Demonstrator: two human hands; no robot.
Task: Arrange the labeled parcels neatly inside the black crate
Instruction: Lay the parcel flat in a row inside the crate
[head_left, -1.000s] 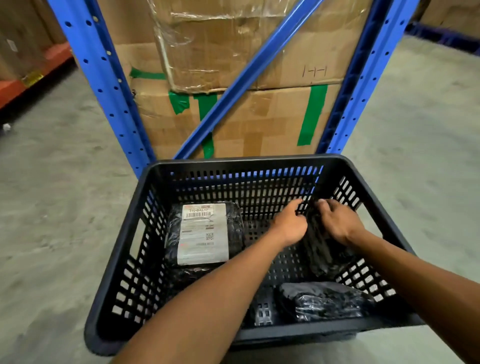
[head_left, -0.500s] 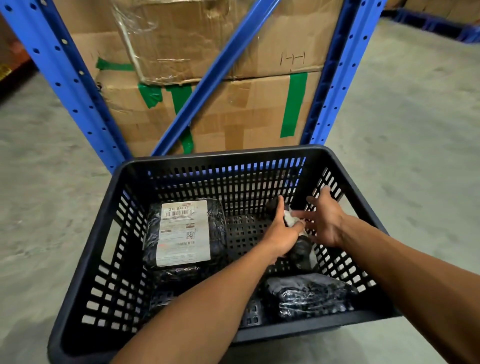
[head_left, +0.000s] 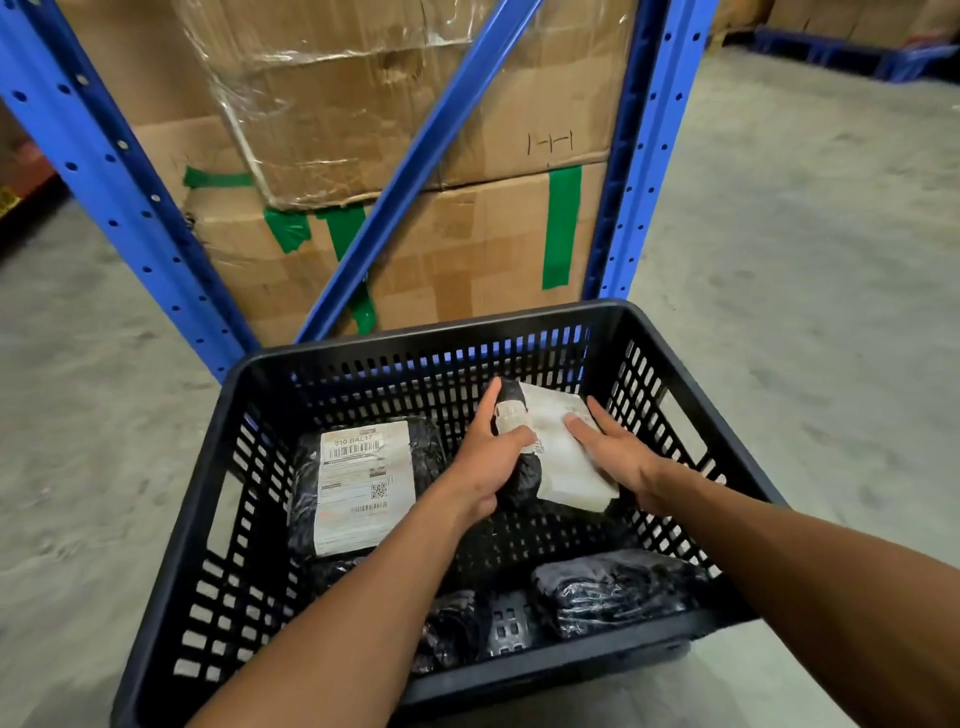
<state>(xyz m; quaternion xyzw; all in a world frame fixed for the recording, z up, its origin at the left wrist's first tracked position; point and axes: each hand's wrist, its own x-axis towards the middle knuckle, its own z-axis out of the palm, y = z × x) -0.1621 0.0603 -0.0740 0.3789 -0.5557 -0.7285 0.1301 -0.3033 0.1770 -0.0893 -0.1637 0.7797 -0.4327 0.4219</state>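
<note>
The black slatted crate (head_left: 244, 410) stands on the floor below me. A black parcel with a white label up (head_left: 363, 483) lies flat at its left. At the back right, my left hand (head_left: 485, 457) grips a second black parcel (head_left: 558, 457) whose white label faces up. My right hand (head_left: 621, 457) rests flat on that label, fingers spread. A third black parcel (head_left: 613, 592) lies at the front right with no label showing. Another dark bag (head_left: 447, 629) shows at the front middle, partly hidden by my left forearm.
Blue racking uprights (head_left: 649, 156) and a diagonal brace (head_left: 415, 166) rise right behind the crate. Taped cardboard boxes (head_left: 467, 249) are stacked inside the rack. Grey concrete floor (head_left: 805, 260) lies on both sides.
The parcel at the back right has been turned over, so its white label now faces up. My right hand has gone from gripping it to lying flat on it.
</note>
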